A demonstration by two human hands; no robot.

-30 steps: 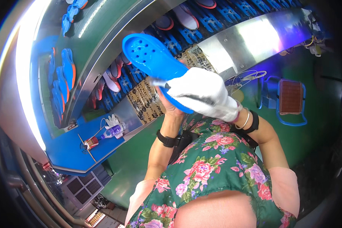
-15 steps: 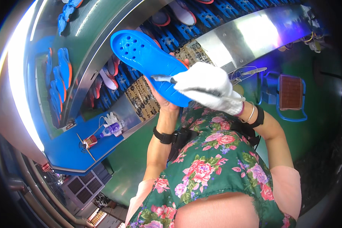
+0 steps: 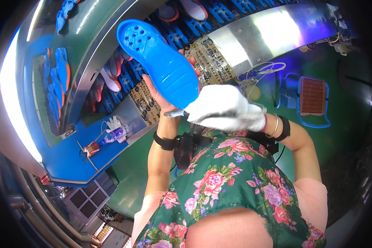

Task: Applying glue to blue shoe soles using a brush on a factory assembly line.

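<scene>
A blue shoe sole (image 3: pixel 165 72) with a group of round holes at one end rests tilted in my bare left hand (image 3: pixel 156 93). The thumb side shows at its left edge and fingertips curl round its right edge; the rest of the hand is hidden beneath. Part of the sole's surface has a wet gloss. My right hand (image 3: pixel 225 108), in a white glove, is closed on a small flat brush (image 3: pixel 175 113). The brush's tip is just past the sole's near end, over my left wrist; whether it touches anything I cannot tell.
Ahead curves a metal-edged conveyor (image 3: pixel 273 33) carrying blue racks and shoe parts. More blue soles (image 3: pixel 56 84) stand behind at left. A blue shelf (image 3: pixel 66 161) holds a purple-labelled bottle (image 3: pixel 115 134), white gloves and a red-and-white can (image 3: pixel 91 149). A chair (image 3: pixel 313 97) stands right.
The brush has moved from the sole's middle down to its near end with my right hand. My left hand and the sole have shifted slightly left and up.
</scene>
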